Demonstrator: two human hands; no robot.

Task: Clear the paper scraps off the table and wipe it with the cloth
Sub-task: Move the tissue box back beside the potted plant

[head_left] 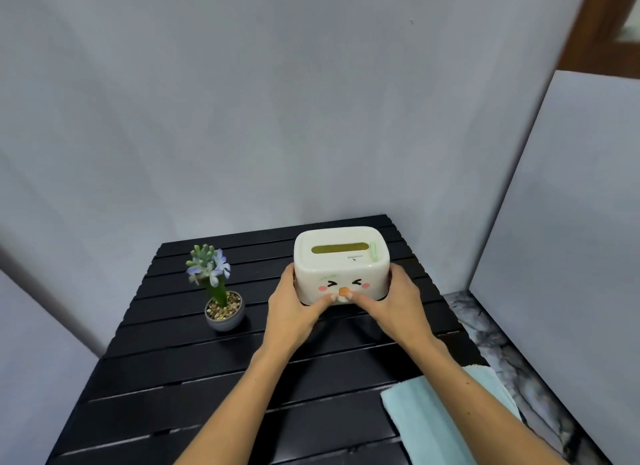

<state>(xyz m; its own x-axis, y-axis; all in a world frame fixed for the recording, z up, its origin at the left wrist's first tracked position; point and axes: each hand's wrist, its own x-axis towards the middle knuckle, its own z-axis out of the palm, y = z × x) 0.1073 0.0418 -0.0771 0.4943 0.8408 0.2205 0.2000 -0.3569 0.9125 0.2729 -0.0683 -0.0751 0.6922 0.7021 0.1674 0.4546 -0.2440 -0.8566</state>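
Observation:
A cream tissue box [341, 256] with a cartoon face and a slot in its lid stands at the far right of the black slatted table [180, 371]. My left hand [294, 308] grips its left side and my right hand [398, 305] grips its right side, thumbs meeting on the front. A folded light blue cloth [436, 416] lies at the table's near right corner, partly under my right forearm. No paper scraps show on the table.
A small grey pot [225, 314] with pebbles and a blue-flowered plant [209, 267] stands left of the box. Grey walls close in behind and on the left. A grey panel [561, 222] stands on the right, with marbled floor [498, 346] beside the table.

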